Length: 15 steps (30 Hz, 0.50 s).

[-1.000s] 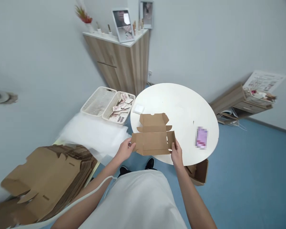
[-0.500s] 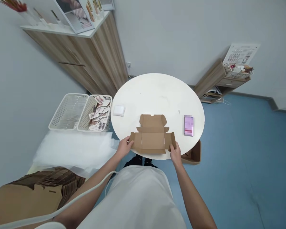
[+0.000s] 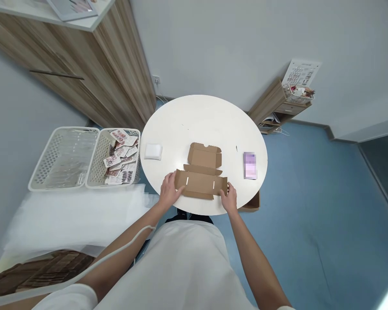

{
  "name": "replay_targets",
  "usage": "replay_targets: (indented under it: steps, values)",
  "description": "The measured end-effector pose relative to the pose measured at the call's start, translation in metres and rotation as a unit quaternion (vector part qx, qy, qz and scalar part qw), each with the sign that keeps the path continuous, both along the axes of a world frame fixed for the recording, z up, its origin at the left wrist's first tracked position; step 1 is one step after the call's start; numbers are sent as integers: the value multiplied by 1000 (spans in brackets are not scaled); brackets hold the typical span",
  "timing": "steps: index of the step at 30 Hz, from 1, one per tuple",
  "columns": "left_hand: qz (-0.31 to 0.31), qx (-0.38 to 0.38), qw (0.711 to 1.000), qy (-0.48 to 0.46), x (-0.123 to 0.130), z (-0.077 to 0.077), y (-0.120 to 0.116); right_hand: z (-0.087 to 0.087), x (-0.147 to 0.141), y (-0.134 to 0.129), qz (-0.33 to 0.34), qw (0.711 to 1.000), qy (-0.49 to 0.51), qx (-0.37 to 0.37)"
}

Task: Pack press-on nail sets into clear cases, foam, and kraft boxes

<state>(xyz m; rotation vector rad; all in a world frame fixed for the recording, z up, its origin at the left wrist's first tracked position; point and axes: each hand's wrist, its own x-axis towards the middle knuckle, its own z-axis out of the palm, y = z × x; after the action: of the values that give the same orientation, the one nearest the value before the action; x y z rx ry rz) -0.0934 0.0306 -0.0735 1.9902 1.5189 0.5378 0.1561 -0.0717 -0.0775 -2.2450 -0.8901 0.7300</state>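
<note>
A brown cardboard mailer box (image 3: 200,183), partly unfolded, lies at the near edge of the round white table (image 3: 220,116). Its lid panel spreads away from me, and two white slots show in the near panel. My left hand (image 3: 170,190) is closed on the left side flap, thumb on the inner face. At the opposite end, my right hand (image 3: 229,199) grips the right side flap between thumb and fingers. Both side flaps look folded up from the base. Left of the box is a small white packet (image 3: 153,151); a purple pixelated item (image 3: 250,165) lies to its right.
Two white baskets stand left of the table, one with clear plastic pieces (image 3: 73,157), one with printed cards (image 3: 121,157). Below them lie white translucent sheets (image 3: 84,215) and stacked brown cardboard (image 3: 39,271). An open carton (image 3: 252,203) sits under the table's right edge.
The side flaps have folded inward from lying spread out, and the slots now show. Both hands moved with the flaps, and the box turned slightly clockwise. The camera view has also shifted.
</note>
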Motion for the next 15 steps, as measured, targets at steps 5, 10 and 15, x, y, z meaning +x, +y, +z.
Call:
replay_targets:
  steps: [5, 10, 15]
  values:
    - [-153, 63, 983, 81, 4, 8, -22, 12, 2, 5, -17, 999, -45, -16]
    - [-213, 45, 971, 103, 20, 0, -32, 17, 15, 26, -1, 1000, -22, -6]
    - [-193, 27, 972, 132, 28, -11, -24, 11, 29, 64, 29, 996, 85, 20]
